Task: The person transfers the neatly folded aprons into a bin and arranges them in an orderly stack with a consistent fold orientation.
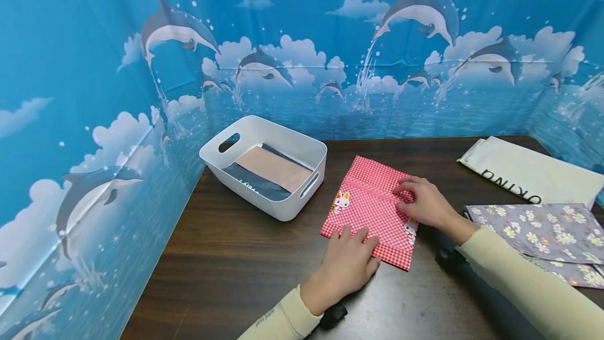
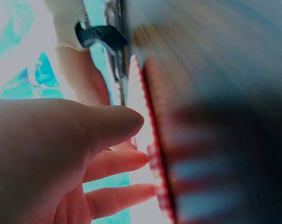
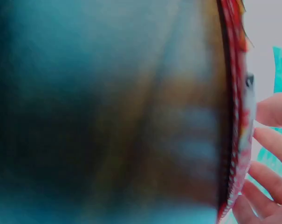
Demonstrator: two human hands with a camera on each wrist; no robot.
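The bin (image 1: 283, 172) sits left of the pouch (image 1: 373, 209); folded cloths (image 1: 542, 214) lie right.

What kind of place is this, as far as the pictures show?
Probably a small indoor work booth: a dark wooden table closed in by a dolphin-print backdrop, with a white plastic bin and folded cloth bags laid out.
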